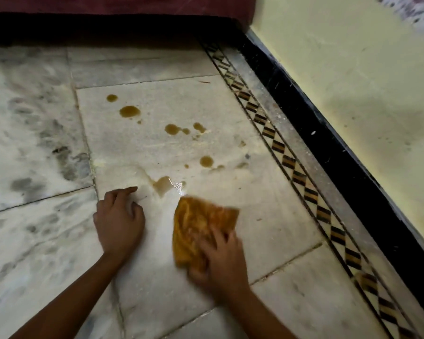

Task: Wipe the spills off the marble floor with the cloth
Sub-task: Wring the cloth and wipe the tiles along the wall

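Note:
Several brown spills [129,111] dot a pale marble floor slab [137,148]. The nearest puddle [162,185] lies just beyond both hands, smeared at its left edge. My right hand [218,261] presses an orange-brown cloth [196,223] flat on the floor, fingers spread over its near end; the cloth's far corner is close to that puddle. My left hand [119,220] rests on the marble to the left of the cloth, fingers loosely curled, index finger pointing toward the puddle, holding nothing.
A patterned inlay border [277,145] runs diagonally on the right, then a black skirting [328,152] and a pale yellow wall [367,77]. A dark red edge with a black gap beneath [108,25] spans the top. Grey-veined marble [30,133] lies to the left.

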Tool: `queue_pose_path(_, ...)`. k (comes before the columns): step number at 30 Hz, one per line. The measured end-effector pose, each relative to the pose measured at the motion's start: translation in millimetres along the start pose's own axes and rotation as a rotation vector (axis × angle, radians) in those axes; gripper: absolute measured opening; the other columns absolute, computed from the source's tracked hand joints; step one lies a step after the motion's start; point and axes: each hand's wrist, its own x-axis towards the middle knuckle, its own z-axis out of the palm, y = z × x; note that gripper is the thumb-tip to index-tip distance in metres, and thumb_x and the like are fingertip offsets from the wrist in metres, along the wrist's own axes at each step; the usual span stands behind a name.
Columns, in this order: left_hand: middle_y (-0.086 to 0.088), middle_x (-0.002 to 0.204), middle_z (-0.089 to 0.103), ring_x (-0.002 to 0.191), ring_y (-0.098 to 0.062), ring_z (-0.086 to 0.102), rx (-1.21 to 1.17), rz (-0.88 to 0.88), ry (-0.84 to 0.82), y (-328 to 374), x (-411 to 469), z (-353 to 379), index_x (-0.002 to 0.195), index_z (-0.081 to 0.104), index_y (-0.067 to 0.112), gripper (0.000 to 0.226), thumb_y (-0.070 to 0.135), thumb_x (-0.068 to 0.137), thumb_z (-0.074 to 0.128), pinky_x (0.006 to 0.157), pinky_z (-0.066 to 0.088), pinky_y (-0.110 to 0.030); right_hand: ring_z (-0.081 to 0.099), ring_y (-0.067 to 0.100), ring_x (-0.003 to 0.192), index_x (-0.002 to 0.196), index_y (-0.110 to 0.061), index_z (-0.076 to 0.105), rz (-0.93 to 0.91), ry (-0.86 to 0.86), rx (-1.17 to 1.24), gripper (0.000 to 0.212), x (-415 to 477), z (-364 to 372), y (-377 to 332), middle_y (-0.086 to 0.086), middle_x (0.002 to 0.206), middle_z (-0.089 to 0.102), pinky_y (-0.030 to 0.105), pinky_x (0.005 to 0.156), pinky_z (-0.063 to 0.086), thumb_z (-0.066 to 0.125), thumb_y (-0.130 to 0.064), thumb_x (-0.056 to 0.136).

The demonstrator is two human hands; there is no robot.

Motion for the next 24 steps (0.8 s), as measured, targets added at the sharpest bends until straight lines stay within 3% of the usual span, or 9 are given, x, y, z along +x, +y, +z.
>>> queue_pose_path(3,-0.016,0.111,0.058,0.097,-0.041,0.050,-0.017,0.015,0.049,-2.9,6.2,5.1,0.113,0.063,0.013,0.045,0.018,0.074,0.040,0.078,0.041,-0.045,0.062,0.028,0.083,0.122,-0.043,0.053,-0.140,-0.029,0.117,0.071,-59.0,1.3,16.7,0.003,0.121,0.059,0.025,0.056,0.051,0.059,-0.065,0.055)
queue_pose_path(7,-0.017,0.113,0.057,0.099,-0.043,0.046,0.029,0.059,0.038,-16.3,-3.0,11.2,0.113,0.062,0.009,0.045,0.019,0.077,0.038,0.082,0.039,-0.048,0.064,0.020,0.072,0.116,-0.047,0.049,-0.109,-0.004,0.041,0.062,-45.0,-1.0,43.3,-0.001,0.120,0.049,0.021,0.044,0.049,0.050,-0.065,0.057)
queue_pose_path(9,-0.017,0.113,0.057,0.101,-0.043,0.045,0.032,0.078,0.021,-15.9,-0.1,13.2,0.113,0.062,0.009,0.046,0.022,0.077,0.037,0.084,0.038,-0.049,0.064,0.023,0.077,0.112,-0.042,0.055,0.019,0.072,-0.027,0.057,-10.1,-4.4,52.4,0.003,0.121,0.055,0.026,0.048,0.050,0.044,-0.066,0.062)
queue_pose_path(11,-0.017,0.113,0.057,0.103,-0.043,0.045,0.031,0.077,0.002,-12.9,-0.2,12.7,0.114,0.062,0.008,0.046,0.022,0.077,0.038,0.085,0.037,-0.048,0.057,0.029,0.104,0.121,-0.032,0.057,0.204,0.112,-0.083,0.064,37.1,-15.1,71.7,0.006,0.137,0.045,0.037,0.073,0.051,0.037,-0.066,0.070)
queue_pose_path(13,-0.017,0.113,0.056,0.103,-0.042,0.045,0.036,0.077,-0.005,-14.6,-3.6,13.5,0.114,0.061,0.007,0.044,0.021,0.078,0.039,0.087,0.036,-0.048,0.046,0.031,0.119,0.128,-0.025,0.054,0.414,0.080,-0.035,0.061,90.8,-32.8,102.1,0.008,0.147,0.030,0.039,0.093,0.043,0.043,-0.061,0.081)
queue_pose_path(17,-0.017,0.110,0.058,0.102,-0.040,0.048,0.038,0.110,-0.001,-17.6,-0.6,14.7,0.112,0.061,0.006,0.048,0.026,0.078,0.034,0.088,0.035,-0.046,0.053,0.036,0.108,0.124,-0.021,0.058,0.736,0.083,0.013,0.048,156.4,-61.3,136.5,0.014,0.135,0.039,0.038,0.084,0.046,0.056,-0.050,0.086)
queue_pose_path(20,-0.019,0.109,0.057,0.098,-0.042,0.046,0.015,0.046,0.028,-8.4,4.0,12.3,0.111,0.062,0.005,0.043,0.018,0.076,0.040,0.082,0.038,-0.050,0.049,0.033,0.114,0.129,-0.016,0.051,0.592,0.100,-0.033,0.062,128.1,-41.1,99.9,0.013,0.142,0.034,0.035,0.078,0.048,0.049,-0.059,0.085)
queue_pose_path(22,-0.019,0.109,0.057,0.097,-0.042,0.046,0.031,0.043,0.033,-6.4,3.0,12.7,0.111,0.062,0.006,0.043,0.017,0.075,0.041,0.082,0.039,-0.050,0.055,0.028,0.108,0.133,-0.022,0.044,0.337,0.079,0.038,0.068,72.8,-20.2,56.9,0.009,0.140,0.040,0.034,0.078,0.053,0.041,-0.064,0.080)
queue_pose_path(24,-0.018,0.109,0.058,0.099,-0.042,0.047,0.017,0.045,0.025,-10.1,4.2,14.4,0.113,0.062,0.008,0.043,0.019,0.076,0.041,0.086,0.037,-0.049,0.065,0.029,0.092,0.125,-0.035,0.047,0.023,0.020,0.079,0.055,16.2,-4.5,20.5,0.006,0.130,0.054,0.025,0.058,0.055,0.040,-0.063,0.078)
